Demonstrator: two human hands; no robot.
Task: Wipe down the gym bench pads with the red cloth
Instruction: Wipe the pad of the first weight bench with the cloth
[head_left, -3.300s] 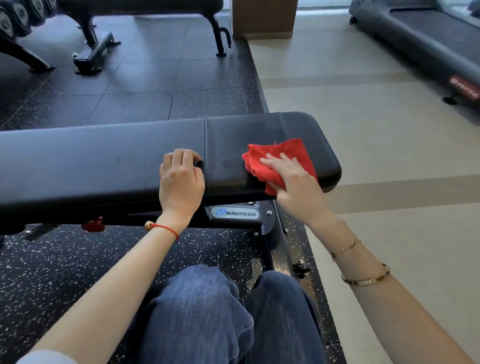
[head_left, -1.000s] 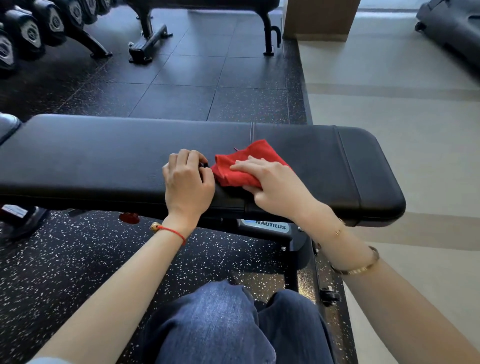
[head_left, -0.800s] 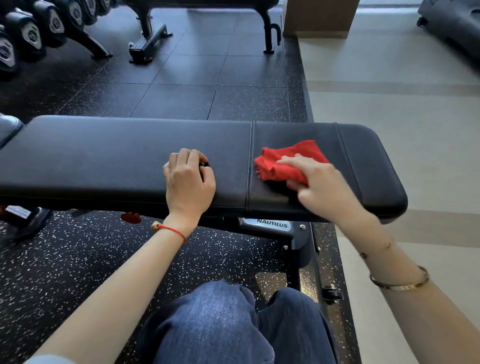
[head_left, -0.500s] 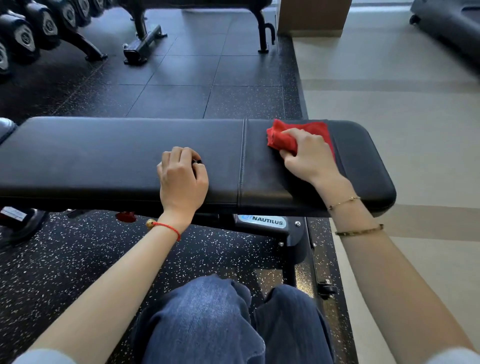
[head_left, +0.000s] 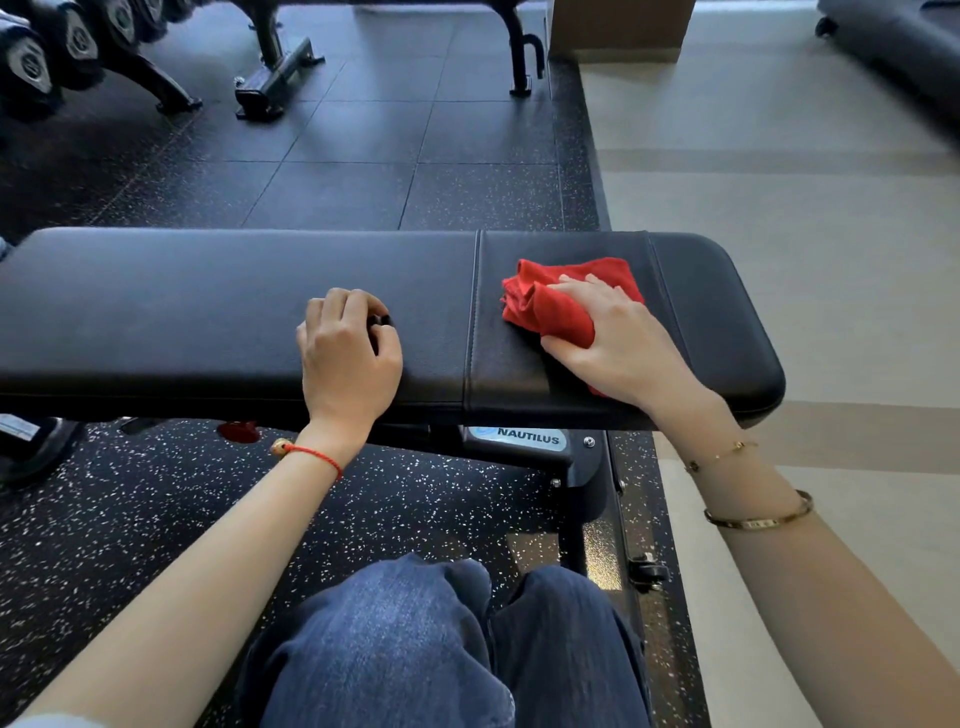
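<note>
Gym, black padded bench (head_left: 234, 291), dumbbell rack (head_left: 62, 47), speckled rubber floor (head_left: 130, 519), treadmill (head_left: 893, 47)

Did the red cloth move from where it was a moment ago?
Yes. The red cloth slid back from the far edge of the bench pad toward the near side, nearer the seam.

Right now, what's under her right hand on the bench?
A crumpled red cloth lies under the right hand, on the short bench pad. The palm hides part of the cloth and the pad below.
</note>
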